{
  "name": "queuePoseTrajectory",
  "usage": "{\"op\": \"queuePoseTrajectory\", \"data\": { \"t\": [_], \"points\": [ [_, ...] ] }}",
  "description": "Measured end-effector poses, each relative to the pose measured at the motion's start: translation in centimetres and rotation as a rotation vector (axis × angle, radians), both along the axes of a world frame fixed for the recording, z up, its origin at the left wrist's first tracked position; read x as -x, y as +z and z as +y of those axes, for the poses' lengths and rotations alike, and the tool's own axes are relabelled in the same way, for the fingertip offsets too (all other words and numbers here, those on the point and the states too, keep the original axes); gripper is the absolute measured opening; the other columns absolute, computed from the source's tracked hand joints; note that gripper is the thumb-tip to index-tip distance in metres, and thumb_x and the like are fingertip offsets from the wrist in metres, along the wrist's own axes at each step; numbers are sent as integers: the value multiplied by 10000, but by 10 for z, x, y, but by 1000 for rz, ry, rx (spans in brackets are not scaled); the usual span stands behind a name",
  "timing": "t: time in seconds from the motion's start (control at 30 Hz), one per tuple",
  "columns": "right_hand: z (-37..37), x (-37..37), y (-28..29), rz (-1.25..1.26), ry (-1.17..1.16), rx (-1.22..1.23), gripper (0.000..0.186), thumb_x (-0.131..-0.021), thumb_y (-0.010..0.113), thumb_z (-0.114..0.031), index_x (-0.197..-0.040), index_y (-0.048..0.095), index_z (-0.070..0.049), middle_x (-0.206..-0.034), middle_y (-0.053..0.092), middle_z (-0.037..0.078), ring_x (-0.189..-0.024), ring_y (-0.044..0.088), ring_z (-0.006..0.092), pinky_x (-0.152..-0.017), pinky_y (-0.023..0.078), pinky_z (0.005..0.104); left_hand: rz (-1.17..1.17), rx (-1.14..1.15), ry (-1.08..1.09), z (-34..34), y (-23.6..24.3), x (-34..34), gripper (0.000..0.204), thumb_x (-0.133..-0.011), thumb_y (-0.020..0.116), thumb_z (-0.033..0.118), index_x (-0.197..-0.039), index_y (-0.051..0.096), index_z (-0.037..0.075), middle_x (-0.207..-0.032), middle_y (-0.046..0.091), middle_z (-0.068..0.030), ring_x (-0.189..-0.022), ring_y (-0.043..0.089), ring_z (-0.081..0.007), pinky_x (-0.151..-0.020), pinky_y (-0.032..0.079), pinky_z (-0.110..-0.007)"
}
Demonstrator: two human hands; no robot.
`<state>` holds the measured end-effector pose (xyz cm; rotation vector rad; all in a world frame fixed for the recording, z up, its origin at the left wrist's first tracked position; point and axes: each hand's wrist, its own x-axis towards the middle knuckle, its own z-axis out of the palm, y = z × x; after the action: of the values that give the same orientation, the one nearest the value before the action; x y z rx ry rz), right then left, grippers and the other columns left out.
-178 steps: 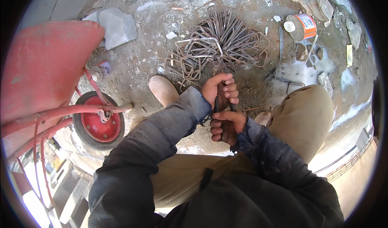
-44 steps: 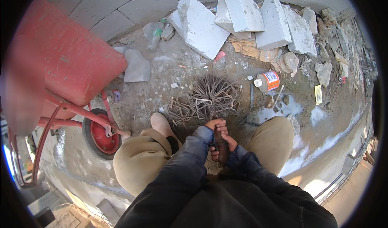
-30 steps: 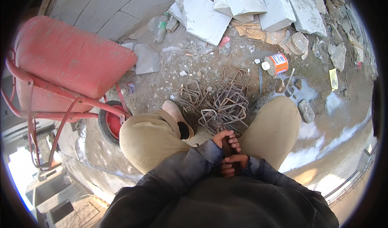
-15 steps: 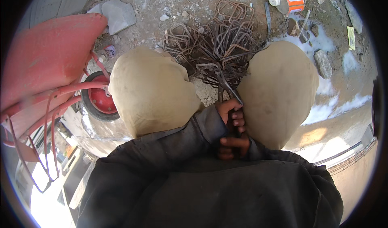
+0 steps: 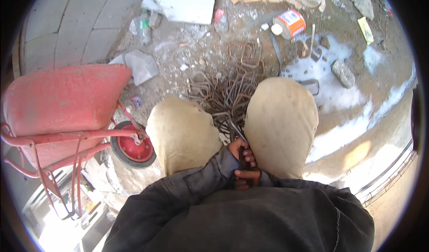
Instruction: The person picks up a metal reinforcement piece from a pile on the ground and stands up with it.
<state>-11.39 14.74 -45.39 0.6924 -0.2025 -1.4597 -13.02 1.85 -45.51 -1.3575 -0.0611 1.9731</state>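
Both hands sit close together in front of the torso, right hand (image 5: 248, 177) nearer the body, left hand (image 5: 241, 153) just beyond; both are clenched around a dark handle (image 5: 244, 162), largely hidden by the fingers. A bent metal rod (image 5: 235, 128) reaches to the left hand's thumb side. Beyond, between and past the trousered knees (image 5: 282, 122), a tangled pile of bent metal loops (image 5: 229, 91) lies on the ground. A red wheelbarrow (image 5: 67, 100) stands at left; farther off, an orange-labelled container (image 5: 291, 22) and a pale slab (image 5: 184, 2).
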Motion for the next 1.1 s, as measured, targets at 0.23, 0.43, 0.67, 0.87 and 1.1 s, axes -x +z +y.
{"op": "queuePoseTrajectory", "data": {
  "t": [0.23,0.43,0.67,0.87,1.1],
  "points": [
    [13,33,-67,-158,90,210,117,-847,511,-150,-885,446,-61,-710,411,2,-647,397,120,-596,347,258,381,-214,373,11,-110,6,166,-701,459,175,-566,387,110,-525,347,-7,-537,367,-174,-627,341,-358],
    [-5,97,7,601,519,-56,296,-805,590,-317,-918,507,-57,-844,522,45,-777,515,169,-708,428,323,377,132,347,-7,-40,27,107,-726,461,148,-729,499,48,-647,480,-45,-622,466,-210,-643,417,-366],
    [-17,97,-9,625,755,-525,180,-819,576,-286,-802,500,-124,-623,413,-18,-512,405,122,-475,332,277,388,915,-241,1,-52,0,251,-734,476,44,-962,555,-25,-849,597,-122,-631,575,-225,-571,497,-316],
    [0,142,-2,989,911,-699,124,-817,549,-202,-775,511,-92,-597,428,-11,-492,409,94,-425,317,250,141,577,195,5,-20,19,328,-776,444,-11,-1101,404,-9,-951,542,-119,-768,593,-256,-572,529,-376],
    [18,267,12,2475,1801,-232,219,-754,532,-201,-924,601,-82,-863,596,143,-840,558,330,-747,441,402,286,502,43,43,18,31,292,-782,430,10,-1070,377,0,-878,546,-108,-566,574,-217,-466,503,-345]
  ]
}}
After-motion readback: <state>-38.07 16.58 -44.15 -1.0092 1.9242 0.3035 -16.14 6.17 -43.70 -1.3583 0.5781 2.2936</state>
